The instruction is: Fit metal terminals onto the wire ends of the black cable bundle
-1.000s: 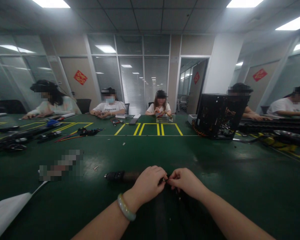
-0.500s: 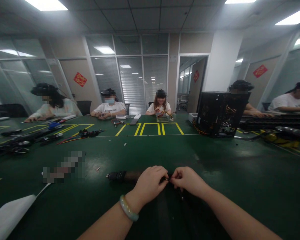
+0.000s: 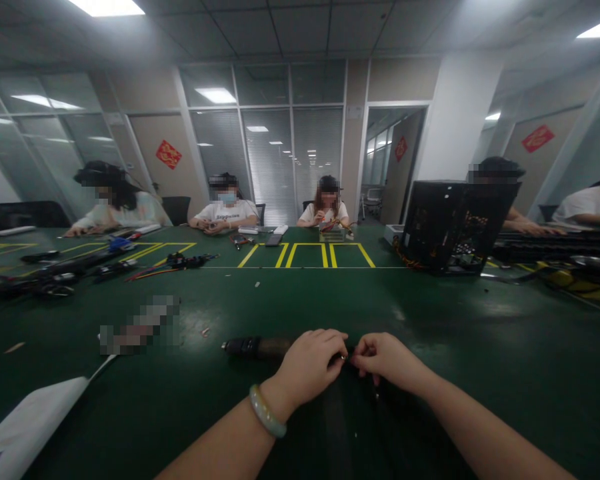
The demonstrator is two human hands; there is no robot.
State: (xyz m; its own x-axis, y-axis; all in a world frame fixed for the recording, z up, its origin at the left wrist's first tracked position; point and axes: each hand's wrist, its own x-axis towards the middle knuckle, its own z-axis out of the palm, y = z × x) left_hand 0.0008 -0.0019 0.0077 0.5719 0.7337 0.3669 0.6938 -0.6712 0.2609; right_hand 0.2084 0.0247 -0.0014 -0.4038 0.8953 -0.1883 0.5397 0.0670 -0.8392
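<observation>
A dark cylindrical tool (image 3: 267,347) with a brownish body and a narrow, chuck-like tip lies crosswise on the green table, its tip to the left. My left hand (image 3: 316,360) is closed over its right end, with a bracelet on the wrist. A tiny shiny bit shows at the left fingertips. Close beside them, my right hand (image 3: 387,360) is pinched around something small and dark that I cannot make out. Below the right fingers a thin dark strand seems to hang, poorly seen against the table. The fingertips of both hands almost meet.
A white pouch-like item (image 3: 45,427) and a blurred-out object (image 3: 143,330) lie at left. Wires (image 3: 180,260) and dark parts (image 3: 55,275) sit farther left. A black computer case (image 3: 447,227) stands at back right. Several people sit across the table.
The whole view has shifted slightly, so things appear farther right. Both hands keep nearly the same pose at the tool's right end.
</observation>
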